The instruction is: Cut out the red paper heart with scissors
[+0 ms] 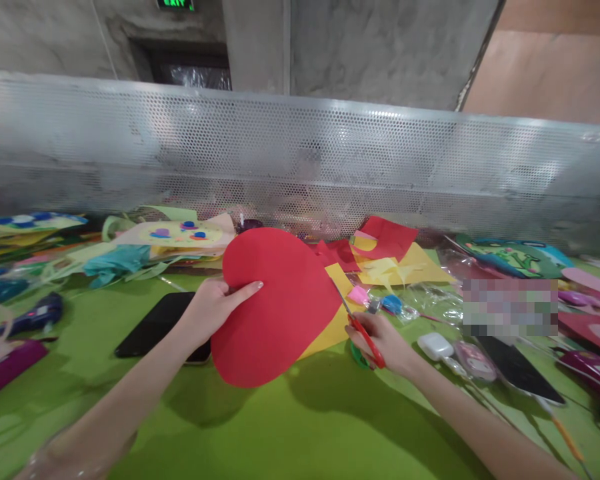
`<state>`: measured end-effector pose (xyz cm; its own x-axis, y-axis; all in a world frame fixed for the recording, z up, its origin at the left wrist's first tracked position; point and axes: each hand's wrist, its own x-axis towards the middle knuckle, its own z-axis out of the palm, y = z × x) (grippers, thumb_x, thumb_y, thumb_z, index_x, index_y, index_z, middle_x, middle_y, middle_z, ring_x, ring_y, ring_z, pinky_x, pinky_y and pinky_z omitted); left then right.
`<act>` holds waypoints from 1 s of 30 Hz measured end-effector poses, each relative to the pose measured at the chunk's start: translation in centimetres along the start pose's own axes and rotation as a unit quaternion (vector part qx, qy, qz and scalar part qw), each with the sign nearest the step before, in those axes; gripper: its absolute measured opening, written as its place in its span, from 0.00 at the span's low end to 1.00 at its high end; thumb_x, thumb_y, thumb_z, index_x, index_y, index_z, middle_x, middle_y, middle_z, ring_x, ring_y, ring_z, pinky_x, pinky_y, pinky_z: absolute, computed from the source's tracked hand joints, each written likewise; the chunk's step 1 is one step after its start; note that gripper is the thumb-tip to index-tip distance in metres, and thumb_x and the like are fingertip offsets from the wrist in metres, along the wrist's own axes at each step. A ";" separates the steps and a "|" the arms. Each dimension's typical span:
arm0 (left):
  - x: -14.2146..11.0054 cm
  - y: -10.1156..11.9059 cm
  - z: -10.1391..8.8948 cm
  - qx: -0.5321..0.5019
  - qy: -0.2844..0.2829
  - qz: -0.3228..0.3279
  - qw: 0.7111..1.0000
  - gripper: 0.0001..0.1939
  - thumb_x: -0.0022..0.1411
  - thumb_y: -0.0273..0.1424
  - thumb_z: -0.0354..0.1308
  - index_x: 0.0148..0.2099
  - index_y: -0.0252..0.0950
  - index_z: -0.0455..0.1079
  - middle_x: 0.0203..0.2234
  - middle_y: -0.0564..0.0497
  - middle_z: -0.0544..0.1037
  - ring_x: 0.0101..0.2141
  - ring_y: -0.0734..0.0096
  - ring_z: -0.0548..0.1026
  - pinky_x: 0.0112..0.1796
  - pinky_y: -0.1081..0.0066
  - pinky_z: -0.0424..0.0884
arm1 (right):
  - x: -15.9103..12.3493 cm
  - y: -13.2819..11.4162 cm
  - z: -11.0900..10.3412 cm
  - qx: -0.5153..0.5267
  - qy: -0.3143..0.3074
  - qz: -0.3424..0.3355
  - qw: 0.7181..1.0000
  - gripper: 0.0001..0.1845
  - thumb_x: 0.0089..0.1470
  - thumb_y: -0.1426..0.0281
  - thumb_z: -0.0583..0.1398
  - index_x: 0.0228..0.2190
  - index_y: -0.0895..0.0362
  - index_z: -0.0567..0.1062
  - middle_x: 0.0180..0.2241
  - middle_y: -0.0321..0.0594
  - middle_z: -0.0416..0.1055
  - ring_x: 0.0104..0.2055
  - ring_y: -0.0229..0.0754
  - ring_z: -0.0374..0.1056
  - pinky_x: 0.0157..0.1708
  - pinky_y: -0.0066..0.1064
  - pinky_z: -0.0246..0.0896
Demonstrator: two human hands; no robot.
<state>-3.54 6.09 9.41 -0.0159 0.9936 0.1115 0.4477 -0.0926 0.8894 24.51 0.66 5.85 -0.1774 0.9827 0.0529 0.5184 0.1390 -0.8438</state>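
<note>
A large red paper heart [280,307] is held up over the middle of a green table [220,433]. The left hand [220,303] pinches its left side, thumb on top. The right hand [375,340] grips red-handled metal scissors [365,337] beside the heart's right edge. Yellow paper [333,333] lies partly behind it. Paper scraps line the table's far edge; a black phone [155,327] lies left.

Bare forearms [153,367] reaching forward, left hand [214,308] pinching, thumb [249,292] extended on top, right hand [387,343] lower, fingers [364,323] curled
</note>
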 end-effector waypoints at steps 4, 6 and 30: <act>-0.1 0.0 0.0 -0.001 -0.006 0.002 1.000 0.23 0.46 0.48 0.60 0.16 0.35 0.61 0.13 0.54 0.67 0.16 0.74 0.63 0.17 0.75 0.55 | -0.1 0.0 0.0 0.015 0.008 0.005 1.000 0.15 0.51 0.63 0.56 0.20 0.56 0.58 0.12 0.28 0.55 0.12 0.32 0.55 0.13 0.24 0.50; -0.1 0.0 0.0 0.001 -0.008 0.004 1.000 0.23 0.46 0.49 0.60 0.16 0.35 0.60 0.12 0.54 0.66 0.15 0.75 0.63 0.17 0.74 0.56 | -0.2 -0.1 0.0 0.029 0.009 0.009 0.999 0.14 0.52 0.63 0.55 0.21 0.56 0.57 0.11 0.27 0.55 0.12 0.32 0.54 0.13 0.24 0.51; -0.3 -0.2 0.3 -0.006 -0.026 -0.011 1.000 0.25 0.46 0.49 0.60 0.15 0.36 0.56 0.11 0.55 0.64 0.14 0.75 0.62 0.16 0.74 0.53 | 0.0 0.3 0.3 0.062 -0.020 0.005 0.998 0.15 0.51 0.62 0.55 0.22 0.55 0.56 0.14 0.28 0.53 0.14 0.31 0.53 0.14 0.25 0.49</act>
<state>-3.35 5.88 9.07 0.0206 0.9974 0.0696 0.4361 -0.0717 0.8970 24.42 0.63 5.42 -0.2067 0.9781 0.0254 0.4131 0.1108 -0.9039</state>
